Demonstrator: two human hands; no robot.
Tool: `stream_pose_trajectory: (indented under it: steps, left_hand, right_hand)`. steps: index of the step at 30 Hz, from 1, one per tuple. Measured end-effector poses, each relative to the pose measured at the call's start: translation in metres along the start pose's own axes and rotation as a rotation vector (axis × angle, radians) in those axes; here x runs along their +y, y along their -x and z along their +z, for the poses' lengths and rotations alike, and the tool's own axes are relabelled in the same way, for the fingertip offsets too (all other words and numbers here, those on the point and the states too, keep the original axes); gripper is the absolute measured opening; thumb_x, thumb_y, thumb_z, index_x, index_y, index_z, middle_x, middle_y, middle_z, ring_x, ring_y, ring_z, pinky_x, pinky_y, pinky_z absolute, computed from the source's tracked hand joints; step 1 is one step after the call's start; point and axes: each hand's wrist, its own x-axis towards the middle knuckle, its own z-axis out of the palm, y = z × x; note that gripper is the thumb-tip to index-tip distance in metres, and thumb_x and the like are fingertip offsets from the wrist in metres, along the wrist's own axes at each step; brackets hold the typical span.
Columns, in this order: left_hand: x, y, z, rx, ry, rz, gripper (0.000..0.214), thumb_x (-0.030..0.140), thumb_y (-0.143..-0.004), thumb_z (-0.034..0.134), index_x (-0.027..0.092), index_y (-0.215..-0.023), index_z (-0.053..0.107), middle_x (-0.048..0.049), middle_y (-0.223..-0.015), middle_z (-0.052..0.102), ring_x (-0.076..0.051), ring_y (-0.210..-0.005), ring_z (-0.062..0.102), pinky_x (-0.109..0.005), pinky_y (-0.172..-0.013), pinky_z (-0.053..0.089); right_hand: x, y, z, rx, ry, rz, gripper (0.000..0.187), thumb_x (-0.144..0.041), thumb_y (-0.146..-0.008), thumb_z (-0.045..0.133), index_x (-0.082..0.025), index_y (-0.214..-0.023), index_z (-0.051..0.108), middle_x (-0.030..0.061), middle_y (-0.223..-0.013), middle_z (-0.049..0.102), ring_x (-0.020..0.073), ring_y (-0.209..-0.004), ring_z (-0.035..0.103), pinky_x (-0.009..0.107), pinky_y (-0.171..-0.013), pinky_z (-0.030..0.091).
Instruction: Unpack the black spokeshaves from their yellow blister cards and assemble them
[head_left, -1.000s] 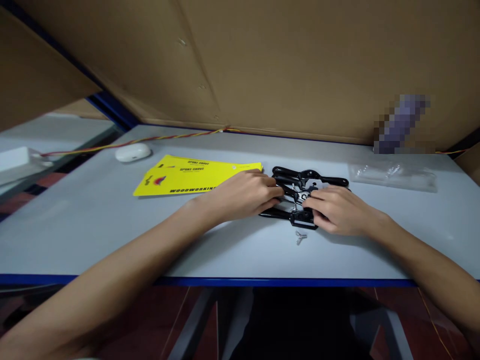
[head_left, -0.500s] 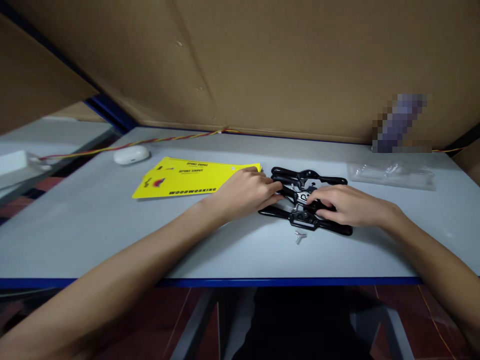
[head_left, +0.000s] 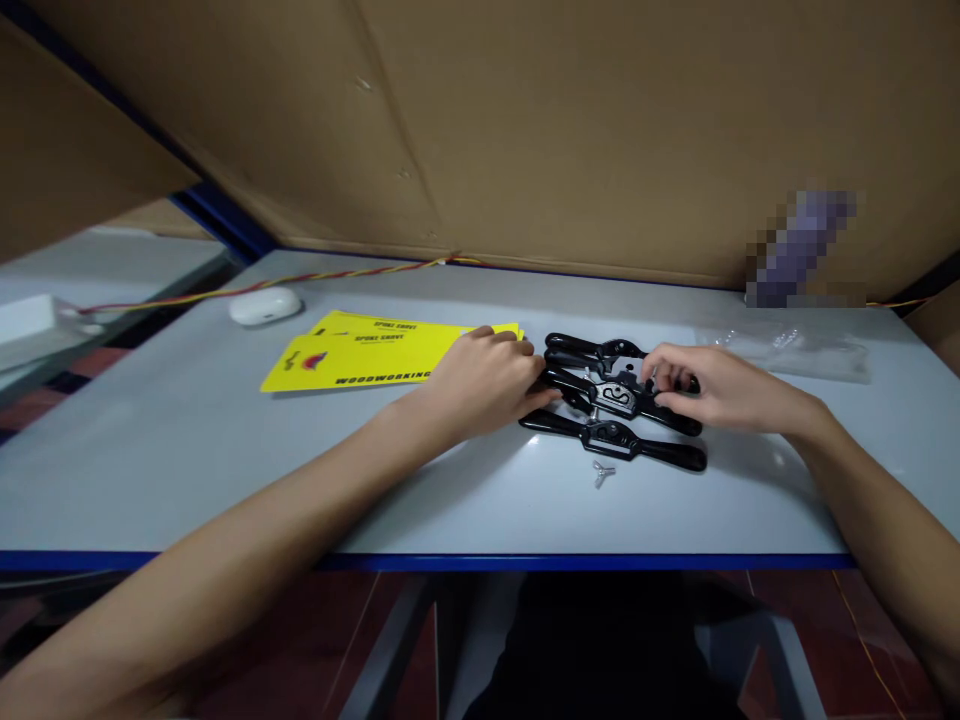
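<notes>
Several black spokeshaves lie close together on the table. My left hand (head_left: 495, 385) is closed around the left handle of the middle spokeshave (head_left: 615, 397). Just behind that tool, my right hand (head_left: 697, 385) is curled in a pinch beside a grey metal blade (head_left: 624, 366); whatever its fingertips hold is hidden. The rear spokeshave (head_left: 574, 347) is partly covered by my right hand. In front lies another spokeshave (head_left: 611, 437), untouched, and nearer the table edge rests a small silver wing screw (head_left: 601, 473).
Yellow printed cards (head_left: 352, 358) lie left of my left hand. A white rounded case (head_left: 265, 306) sits behind them, near a red-yellow cable (head_left: 337, 275). Clear plastic bags (head_left: 802, 355) lie at the back right, before a cardboard wall (head_left: 562, 130).
My right hand has lifted off the middle spokeshave's body and moved back and slightly right, its fingers curling near the blade. My left hand has stayed on the handle.
</notes>
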Motion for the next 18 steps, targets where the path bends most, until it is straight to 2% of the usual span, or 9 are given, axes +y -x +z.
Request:
stream_pose_trajectory:
  steps: [5, 9, 11, 13, 16, 18]
  left_hand:
    - [-0.003, 0.000, 0.006, 0.075, 0.075, 0.032, 0.044, 0.047, -0.100, 0.051, 0.018, -0.072, 0.068, -0.0086, -0.073, 0.067, -0.024, -0.070, 0.064, -0.037, -0.069, 0.046]
    - [-0.002, -0.001, 0.007, 0.056, 0.014, 0.063, 0.038, 0.042, -0.098, 0.054, 0.017, -0.072, 0.068, -0.0087, -0.074, 0.068, -0.023, -0.072, 0.065, -0.036, -0.068, 0.046]
    - [-0.001, -0.002, 0.006, 0.072, 0.008, 0.076, 0.039, 0.040, -0.098, 0.053, 0.017, -0.070, 0.067, -0.0085, -0.074, 0.068, -0.022, -0.071, 0.064, -0.035, -0.069, 0.046]
    - [0.001, -0.002, 0.004, 0.117, 0.028, 0.105, 0.040, 0.038, -0.100, 0.049, 0.017, -0.070, 0.066, -0.0082, -0.074, 0.068, -0.021, -0.071, 0.062, -0.035, -0.070, 0.045]
    - [0.007, -0.002, 0.002, 0.219, 0.120, 0.237, 0.039, 0.036, -0.104, 0.041, 0.017, -0.086, 0.070, -0.0080, -0.080, 0.068, -0.021, -0.076, 0.061, -0.035, -0.073, 0.047]
    - [0.014, -0.002, 0.002, 0.273, 0.207, 0.363, 0.036, 0.036, -0.104, 0.041, 0.017, -0.101, 0.071, -0.0086, -0.088, 0.070, -0.022, -0.082, 0.060, -0.035, -0.077, 0.048]
  right_hand:
    - [0.013, -0.011, 0.004, 0.314, -0.344, 0.028, 0.022, -0.022, -0.084, 0.057, -0.023, -0.106, 0.059, 0.0008, -0.092, 0.059, 0.0144, -0.075, 0.058, 0.033, -0.071, 0.048]
    - [0.026, -0.020, 0.012, 0.454, -0.446, 0.133, 0.020, -0.014, -0.079, 0.045, -0.021, -0.093, 0.057, -0.0030, -0.073, 0.049, 0.0118, -0.057, 0.044, 0.029, -0.057, 0.037]
    - [0.027, -0.020, 0.017, 0.455, -0.346, 0.169, 0.024, -0.014, -0.081, 0.039, -0.021, -0.092, 0.060, -0.0036, -0.066, 0.044, 0.0134, -0.055, 0.039, 0.030, -0.056, 0.032]
    - [0.023, -0.019, 0.021, 0.428, -0.123, 0.174, 0.027, -0.017, -0.085, 0.040, -0.020, -0.097, 0.064, -0.0009, -0.069, 0.050, 0.0162, -0.062, 0.045, 0.032, -0.063, 0.035]
    - [0.015, -0.017, 0.030, 0.368, 0.163, 0.185, 0.026, -0.027, -0.092, 0.048, -0.019, -0.106, 0.069, 0.0064, -0.092, 0.066, 0.0205, -0.079, 0.055, 0.035, -0.072, 0.038]
    - [0.012, -0.018, 0.035, 0.327, 0.239, 0.178, 0.028, -0.035, -0.095, 0.050, -0.019, -0.107, 0.070, 0.0086, -0.102, 0.068, 0.0212, -0.082, 0.056, 0.035, -0.073, 0.038]
